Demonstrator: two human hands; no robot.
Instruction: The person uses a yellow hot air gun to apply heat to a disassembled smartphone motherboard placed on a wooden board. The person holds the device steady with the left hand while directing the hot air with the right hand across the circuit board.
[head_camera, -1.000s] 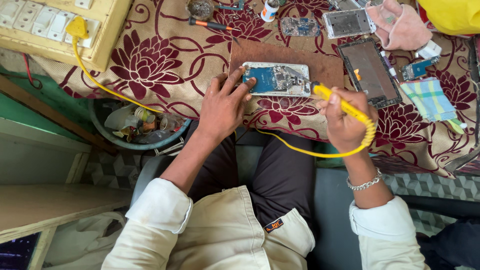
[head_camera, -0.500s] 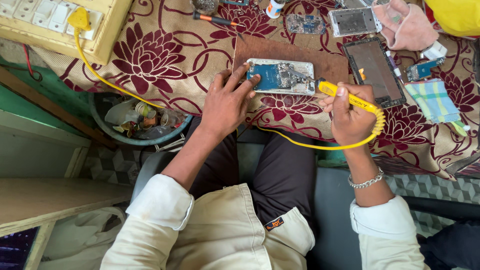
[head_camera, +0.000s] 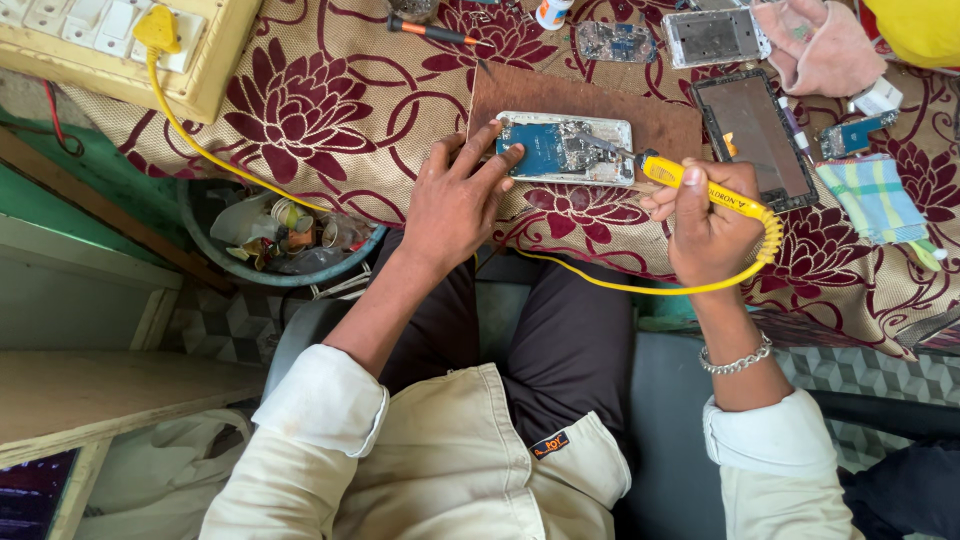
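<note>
An opened phone with its blue circuit board (head_camera: 565, 147) showing lies on a brown wooden board (head_camera: 660, 118) over a maroon flowered cloth. My left hand (head_camera: 455, 195) rests flat on the cloth, fingertips pressing the phone's left end. A yellow soldering iron (head_camera: 705, 187) sits in my right hand (head_camera: 705, 225), which grips it like a pen, and the metal tip touches the board's right part. Its yellow cord (head_camera: 620, 285) loops under my wrist and runs left to a yellow plug (head_camera: 155, 28) in a cream switchboard (head_camera: 210, 75).
A dark phone screen (head_camera: 750, 135), a checked cloth (head_camera: 872, 200), a pink cloth (head_camera: 815, 40), other phone parts (head_camera: 712, 35) and a red-handled screwdriver (head_camera: 430, 30) lie on the cloth. A round bin of scrap (head_camera: 280, 235) stands below the table's edge at left. A wooden bench (head_camera: 100, 390) lies lower left.
The view has shifted slightly. My right hand has brought the iron's tip onto the circuit board; my left hand stays on the phone's end.
</note>
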